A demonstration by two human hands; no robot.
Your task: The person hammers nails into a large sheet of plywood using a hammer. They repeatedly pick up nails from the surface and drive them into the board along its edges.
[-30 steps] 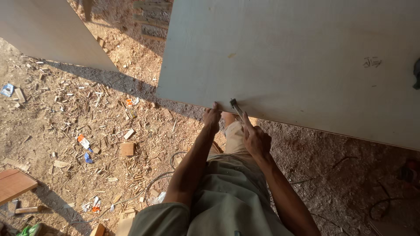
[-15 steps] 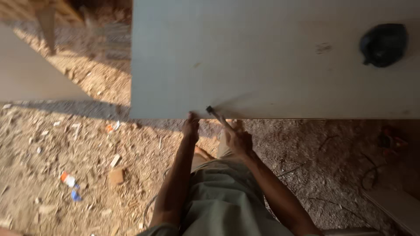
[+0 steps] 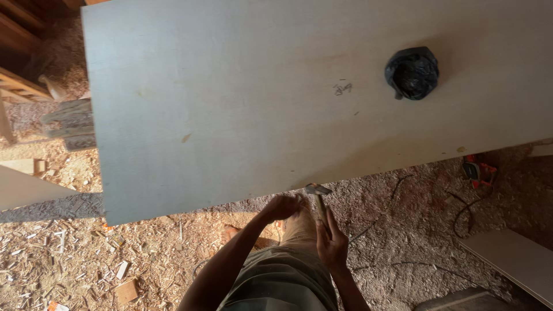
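Observation:
A large pale plywood panel (image 3: 247,103) lies flat across the upper view. My right hand (image 3: 332,242) grips the wooden handle of a small hammer (image 3: 318,194), whose metal head sits just below the panel's near edge. My left hand (image 3: 282,206) is curled at that same edge, left of the hammer head; what its fingers pinch is too small to see. A crumpled black plastic bag (image 3: 412,72) rests on the panel at the upper right, with a few small nails (image 3: 342,88) lying to its left.
Sawdust and wood scraps cover the ground (image 3: 86,259). A red and black power tool (image 3: 478,170) with a cable lies at the right. Pale boards lean at the lower right (image 3: 512,259) and far left (image 3: 23,187). Timber pieces stand at the upper left.
The view has shifted, bringing the panel, the black bag and the nails further into sight. The hammer head has come closer to the panel edge beside my left hand.

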